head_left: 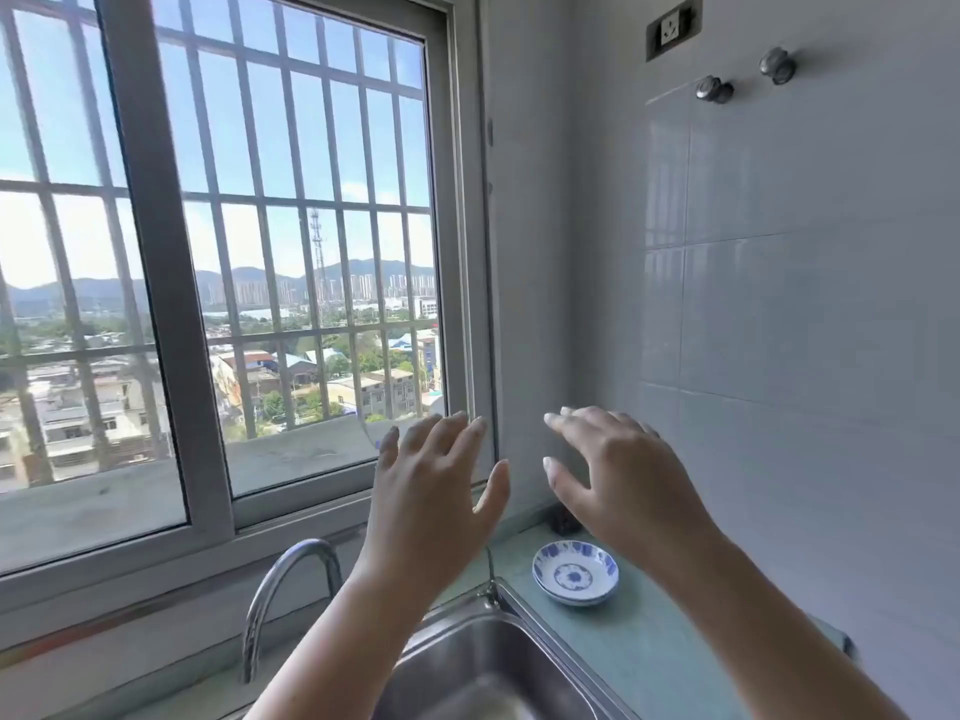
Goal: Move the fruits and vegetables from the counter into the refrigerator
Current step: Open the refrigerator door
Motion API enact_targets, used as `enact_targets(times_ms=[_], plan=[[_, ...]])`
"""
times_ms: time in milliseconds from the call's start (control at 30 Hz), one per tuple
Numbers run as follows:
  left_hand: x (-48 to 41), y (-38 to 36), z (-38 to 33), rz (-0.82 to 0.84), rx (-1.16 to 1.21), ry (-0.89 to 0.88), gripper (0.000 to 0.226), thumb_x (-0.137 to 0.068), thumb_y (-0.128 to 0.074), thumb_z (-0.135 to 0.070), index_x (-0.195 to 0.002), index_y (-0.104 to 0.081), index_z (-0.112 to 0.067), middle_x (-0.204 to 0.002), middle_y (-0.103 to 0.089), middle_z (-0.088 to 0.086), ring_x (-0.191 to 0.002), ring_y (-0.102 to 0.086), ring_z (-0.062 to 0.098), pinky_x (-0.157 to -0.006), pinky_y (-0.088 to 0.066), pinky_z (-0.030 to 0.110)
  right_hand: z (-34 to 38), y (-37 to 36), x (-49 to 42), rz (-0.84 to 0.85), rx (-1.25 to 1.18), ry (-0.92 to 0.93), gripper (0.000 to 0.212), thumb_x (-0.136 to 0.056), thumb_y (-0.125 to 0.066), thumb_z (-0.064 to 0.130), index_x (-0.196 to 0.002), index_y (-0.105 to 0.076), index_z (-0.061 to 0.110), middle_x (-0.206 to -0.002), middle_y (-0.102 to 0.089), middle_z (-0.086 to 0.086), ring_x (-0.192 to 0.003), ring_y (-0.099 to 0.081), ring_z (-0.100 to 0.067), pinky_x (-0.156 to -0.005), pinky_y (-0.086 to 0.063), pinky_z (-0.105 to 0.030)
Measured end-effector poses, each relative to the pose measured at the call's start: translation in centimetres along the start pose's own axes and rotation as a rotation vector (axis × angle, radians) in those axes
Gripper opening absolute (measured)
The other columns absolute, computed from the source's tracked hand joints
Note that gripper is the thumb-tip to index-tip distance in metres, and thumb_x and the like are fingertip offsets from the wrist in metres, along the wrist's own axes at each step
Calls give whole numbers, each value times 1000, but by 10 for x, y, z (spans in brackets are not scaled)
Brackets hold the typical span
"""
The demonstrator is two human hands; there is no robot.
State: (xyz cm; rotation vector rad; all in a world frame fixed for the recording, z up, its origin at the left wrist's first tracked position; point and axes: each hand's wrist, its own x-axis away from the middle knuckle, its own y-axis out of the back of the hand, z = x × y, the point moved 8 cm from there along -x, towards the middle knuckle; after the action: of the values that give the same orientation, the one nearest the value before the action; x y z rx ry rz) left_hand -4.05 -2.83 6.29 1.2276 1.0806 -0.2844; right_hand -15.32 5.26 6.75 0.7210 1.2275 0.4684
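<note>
My left hand [431, 491] is raised in front of the window's lower right corner, fingers spread, holding nothing. My right hand [618, 475] is raised beside it near the wall corner, fingers apart and also holding nothing. Both hover above the steel sink [467, 667] and the pale green counter [649, 652]. No fruits, vegetables or refrigerator are in view.
A curved steel faucet [280, 589] rises at the sink's left. Two stacked blue-and-white saucers [575, 573] sit on the counter right of the sink. A barred window [208, 252] fills the left; a tiled wall [805, 304] with a socket [672, 27] and two metal knobs stands right.
</note>
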Motion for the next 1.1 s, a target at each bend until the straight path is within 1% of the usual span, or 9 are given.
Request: enact_targets(times_ms=[100,200,433,667,767,833,900,1033,1100], plan=[[7,-6,-14,-8,35,-60,48,-82,-41,-44,-109,-65,-12,-109,-68,4,-102,-62,26,-92,-44,50,-6,5,16,-100,37,-8,43,-77,-50,35,-109,-66,12,-108,-69,-7,-98,-64,-26,-83,-49,-43],[18,-17,-28,-17,111,-108,47,-82,-42,-43,-110,-65,-13,-110,-68,4,-103,-61,27,-94,-43,48,-15,13,40,-144,95,-41,45,-76,-42,37,-103,-68,12,-100,-71,-5,-91,-66,-23,-75,-53,-40],[53,-52,-68,68,274,-212,48,-81,-42,-44,-110,-65,-14,-112,-67,2,-105,-61,27,-93,-44,50,-46,21,114,-136,206,-212,45,-78,-39,36,-104,-67,12,-101,-70,-3,-92,-65,-22,-80,-50,-38],[83,-65,-140,129,457,-339,47,-81,-43,-42,-108,-66,-11,-110,-68,6,-104,-61,28,-93,-43,50,-61,60,180,-112,354,-385,45,-79,-39,36,-106,-66,11,-107,-68,-5,-98,-64,-24,-85,-51,-46],[96,-59,-182,145,554,-407,47,-81,-45,-43,-109,-65,-11,-112,-67,7,-103,-61,29,-91,-46,51,-67,90,211,-161,433,-430,38,-79,-47,31,-103,-67,10,-106,-69,-7,-97,-64,-26,-84,-51,-47],[104,-53,-211,136,598,-454,47,-80,-45,-42,-108,-66,-11,-111,-67,7,-102,-62,29,-90,-47,46,-73,113,233,-193,484,-468,34,-77,-53,27,-102,-68,9,-106,-69,-8,-97,-64,-27,-83,-52,-48],[111,-44,-242,135,664,-483,46,-78,-45,-41,-107,-66,-11,-111,-68,7,-102,-62,29,-91,-44,42,-81,137,258,-200,541,-507,37,-78,-50,29,-102,-68,9,-106,-69,-9,-97,-64,-27,-81,-52,-48],[130,-23,-316,137,761,-547,48,-79,-43,-41,-107,-66,-10,-110,-68,8,-104,-62,30,-88,-47,50,-99,196,314,-222,637,-600,38,-77,-51,30,-103,-68,8,-108,-68,-9,-98,-64,-28,-81,-52,-48],[144,-10,-358,149,797,-578,48,-80,-42,-42,-108,-66,-11,-111,-68,8,-105,-62,29,-90,-46,54,-106,228,346,-228,695,-641,37,-76,-55,27,-104,-68,7,-109,-68,-9,-99,-64,-28,-82,-51,-48]])
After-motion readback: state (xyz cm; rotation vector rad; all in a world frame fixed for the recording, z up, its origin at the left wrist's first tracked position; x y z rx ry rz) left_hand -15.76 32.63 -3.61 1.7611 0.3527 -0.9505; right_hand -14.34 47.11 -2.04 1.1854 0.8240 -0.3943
